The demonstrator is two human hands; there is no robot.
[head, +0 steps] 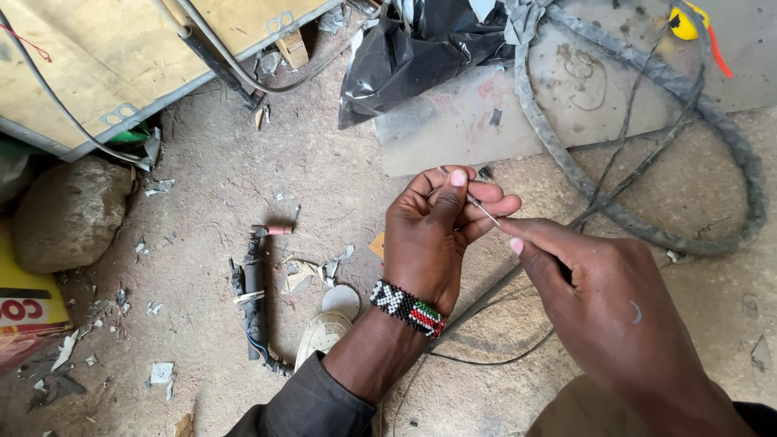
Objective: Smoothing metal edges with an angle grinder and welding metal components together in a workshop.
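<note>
Pinching a thin bare wire point(484, 212) above a dusty workshop floor point(210, 186), both hands are closed on it.

Left hand point(437, 235) grips one end, right hand point(591, 291) the other; light and springy, it looks best held near the tips. Grey cable point(647, 226) loops behind.

Soft, even daylight, faint shadows under both hands, sharp focus throughout, slight wide-angle bending toward the edges.
</note>
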